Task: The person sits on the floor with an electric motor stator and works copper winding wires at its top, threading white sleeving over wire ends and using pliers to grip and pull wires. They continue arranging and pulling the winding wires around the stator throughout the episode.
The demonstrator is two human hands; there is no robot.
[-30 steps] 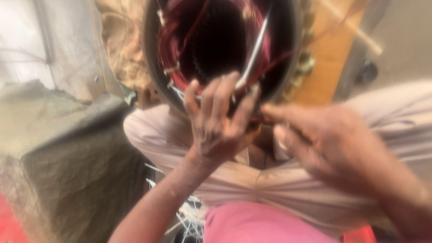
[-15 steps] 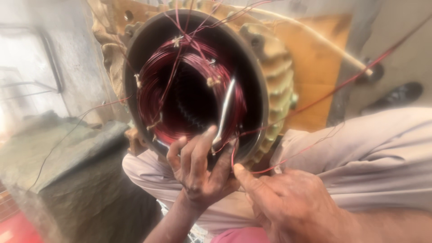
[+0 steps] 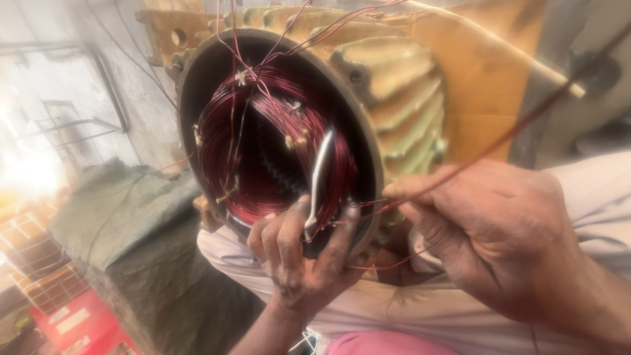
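- Presently, a motor housing (image 3: 394, 85) is seen resting on the lap, open end up; red copper coils (image 3: 263, 131) are already seated inside it.
- Several tie points are seen on the coils; loose wire ends stick out, so lacing and tidying are judged unfinished.
- The left hand (image 3: 299, 253) is closed on a thin metal tool (image 3: 319, 177), at the coils' lower edge.
- The right hand (image 3: 486, 230) is pinched on a red wire (image 3: 526, 121), pulled taut to the right.
- A red box (image 3: 66, 322) with pale rectangular labels is noted at lower left, beside a grey block (image 3: 125, 243).
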